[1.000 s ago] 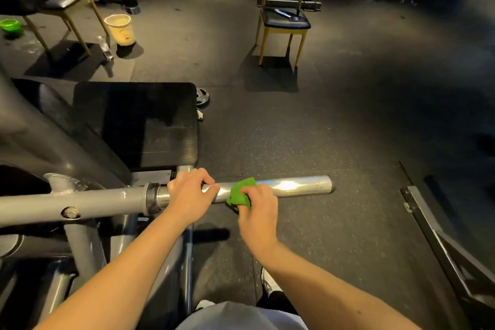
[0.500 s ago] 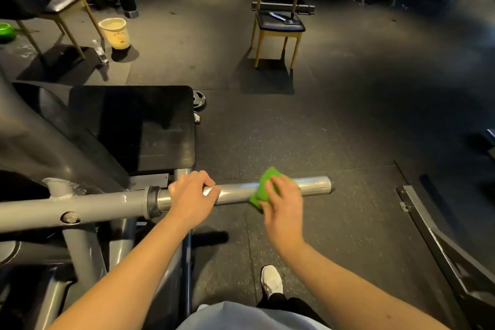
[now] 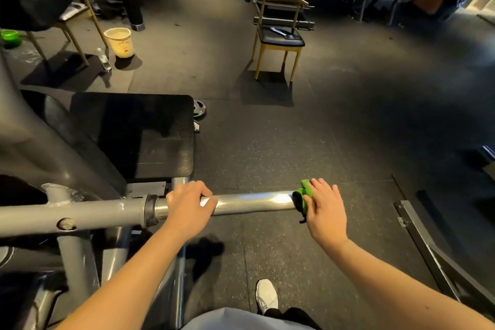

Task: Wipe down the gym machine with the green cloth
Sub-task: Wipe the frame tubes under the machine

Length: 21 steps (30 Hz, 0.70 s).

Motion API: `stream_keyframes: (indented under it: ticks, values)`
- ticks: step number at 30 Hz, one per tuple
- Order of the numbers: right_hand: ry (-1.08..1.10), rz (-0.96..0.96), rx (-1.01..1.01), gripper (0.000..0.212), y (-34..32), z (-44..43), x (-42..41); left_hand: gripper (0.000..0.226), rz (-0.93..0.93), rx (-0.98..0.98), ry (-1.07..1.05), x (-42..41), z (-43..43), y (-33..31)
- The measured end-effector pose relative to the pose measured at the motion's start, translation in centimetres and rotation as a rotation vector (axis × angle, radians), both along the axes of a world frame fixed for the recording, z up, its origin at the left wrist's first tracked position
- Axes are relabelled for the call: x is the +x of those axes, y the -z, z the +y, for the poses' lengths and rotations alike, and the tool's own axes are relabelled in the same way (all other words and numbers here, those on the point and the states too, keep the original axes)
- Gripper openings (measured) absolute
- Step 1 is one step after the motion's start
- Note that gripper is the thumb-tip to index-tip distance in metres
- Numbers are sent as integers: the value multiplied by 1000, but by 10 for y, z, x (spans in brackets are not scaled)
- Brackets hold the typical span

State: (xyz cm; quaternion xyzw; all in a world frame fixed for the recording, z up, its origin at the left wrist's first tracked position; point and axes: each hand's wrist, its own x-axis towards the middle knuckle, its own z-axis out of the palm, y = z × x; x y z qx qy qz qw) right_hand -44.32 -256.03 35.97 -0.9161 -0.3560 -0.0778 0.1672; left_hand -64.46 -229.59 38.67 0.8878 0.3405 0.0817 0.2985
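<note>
The right hand (image 3: 324, 209) lies flat, with its fingers mostly straight. It presses the green cloth (image 3: 305, 193) onto the right end of the shiny bar (image 3: 254, 202). The thumb is hidden, so I cannot tell if it hooks under. The cloth is bunched up between the palm and the tip of the bar, with a bit poking out on top.

The left hand (image 3: 187, 206) is wrapped tight round the same bar, close to the ring where the shiny part meets the grey frame of the gym machine (image 3: 80, 211). It looks like it holds the bar steady.

I think the step in hand is wiping the bar, and the cloth is at the very end of it. The next move may be to rub round the tip, then slide the cloth toward the left hand. That hand would need to shift so the part under it gets wiped too.

Behind the bar is a black pad (image 3: 134, 136). Farther off on the floor (image 3: 348, 142) stand a chair (image 3: 278, 37) and a pale bucket (image 3: 119, 41).
</note>
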Motion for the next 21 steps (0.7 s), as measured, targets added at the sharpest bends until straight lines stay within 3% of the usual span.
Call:
stream_keyframes:
  ticks: [3,8,12,15,21]
  values:
    - [65,-34,-35,12,-6,21,-19,10,-1,29,-10,0,0,0]
    - [-189,45,-37,45,13,66,-73,8,0,43,-24,0,2,6]
    - [-302,18,-60,39,7,53,-44,12,35,36,-50,4,4,12]
    - [-158,-10,-38,27,2,22,-9,14,61,56,-72,9,2,12]
    - [184,198,106,42,15,-8,10,13,47,54,-96,11,1,13]
